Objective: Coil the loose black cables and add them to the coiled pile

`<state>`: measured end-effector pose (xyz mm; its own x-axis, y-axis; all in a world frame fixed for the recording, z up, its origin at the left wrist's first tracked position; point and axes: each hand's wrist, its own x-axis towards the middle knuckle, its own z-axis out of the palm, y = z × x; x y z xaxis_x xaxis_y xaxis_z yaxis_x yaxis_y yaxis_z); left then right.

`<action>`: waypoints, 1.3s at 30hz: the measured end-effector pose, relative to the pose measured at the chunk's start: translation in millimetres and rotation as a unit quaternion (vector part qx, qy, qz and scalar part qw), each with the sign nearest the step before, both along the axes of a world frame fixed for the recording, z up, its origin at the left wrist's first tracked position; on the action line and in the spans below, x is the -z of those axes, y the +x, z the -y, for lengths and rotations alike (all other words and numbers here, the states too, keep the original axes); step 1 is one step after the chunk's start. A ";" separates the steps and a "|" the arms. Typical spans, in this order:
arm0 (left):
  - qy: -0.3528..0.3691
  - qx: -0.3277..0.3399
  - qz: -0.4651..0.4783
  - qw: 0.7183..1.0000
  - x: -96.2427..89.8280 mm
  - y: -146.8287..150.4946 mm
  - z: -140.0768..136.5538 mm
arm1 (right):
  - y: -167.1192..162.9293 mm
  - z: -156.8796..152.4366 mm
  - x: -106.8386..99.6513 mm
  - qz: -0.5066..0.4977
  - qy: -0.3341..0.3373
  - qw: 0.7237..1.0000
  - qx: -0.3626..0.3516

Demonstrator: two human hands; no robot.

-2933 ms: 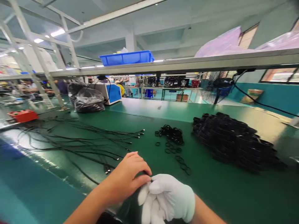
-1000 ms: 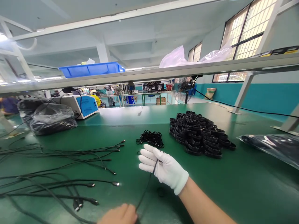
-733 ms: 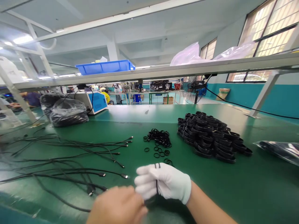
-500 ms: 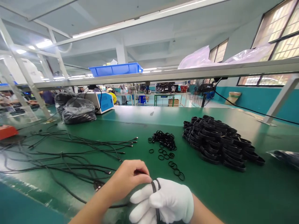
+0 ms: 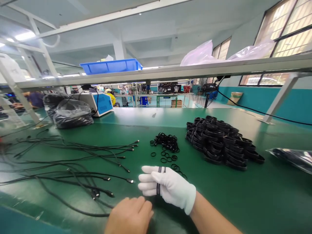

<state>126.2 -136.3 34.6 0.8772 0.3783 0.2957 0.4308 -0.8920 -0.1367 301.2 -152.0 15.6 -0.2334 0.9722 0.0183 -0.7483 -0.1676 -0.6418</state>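
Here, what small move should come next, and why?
Probably raise the bare left hand to lay another turn: black cable already crosses the gloved right hand in bands, and the left is near it, though its fingertips are hidden.

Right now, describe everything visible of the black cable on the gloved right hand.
The black cable looks slim and flexible, with a plastic-like sheath. It is wrapped across the fingers of the white-gloved right hand, touching them: parallel strands show at the index finger and again below the thumb, which hides the stretch between. Neither end can be made out, nor whether the cable reaches the bare left hand.
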 end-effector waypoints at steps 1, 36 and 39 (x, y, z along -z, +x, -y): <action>-0.035 -0.002 0.001 0.999 -13.5 3.5 -3.6 | -2.9 2.2 4.0 0.026 -0.002 0.999 -0.024; -0.569 -0.019 0.132 0.811 -27.2 9.0 -49.5 | -16.8 16.3 23.6 0.044 0.016 0.964 -0.260; -0.570 -0.027 0.187 0.800 -7.8 11.1 -51.5 | -21.6 14.4 20.4 0.034 0.065 0.960 -0.271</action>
<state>137.3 -84.8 42.4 0.7813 0.6234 -0.0300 0.2929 -0.3238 0.8997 279.6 -166.4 -4.7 -0.7087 0.6986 0.0990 -0.5305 -0.4350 -0.7275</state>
